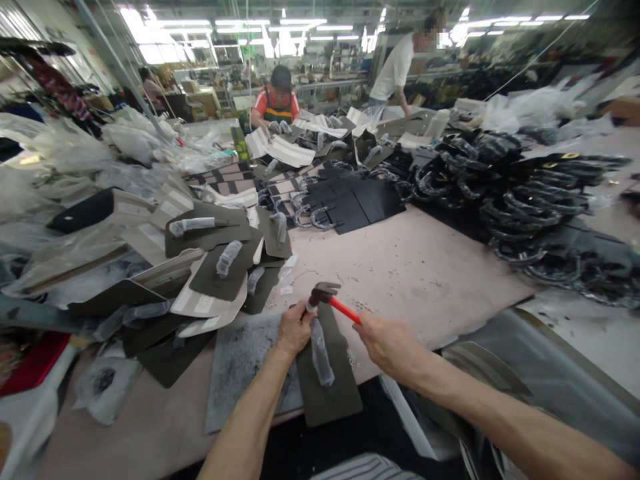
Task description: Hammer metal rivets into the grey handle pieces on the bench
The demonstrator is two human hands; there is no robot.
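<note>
My right hand [383, 340] is closed round the red handle of a claw hammer [345, 308]. The hammer's dark head sits right at the fingertips of my left hand [295, 328]. That hand is pinched closed; a small pale tip shows under the hammer head, but what it grips I cannot make out. Below both hands lies a dark olive bag panel [340, 393] with a plastic-wrapped carrying handle [321, 353] on it. The panel partly covers a scuffed grey slab [240, 353] at the table's near edge.
Similar olive panels [220, 273] with wrapped handles are heaped at left. Black panels [355, 200] lie ahead, and a tall pile of black wrapped handles [525, 193] is at right. Small bits litter the pinkish tabletop [425, 267]. Two people [280, 100] are across the table.
</note>
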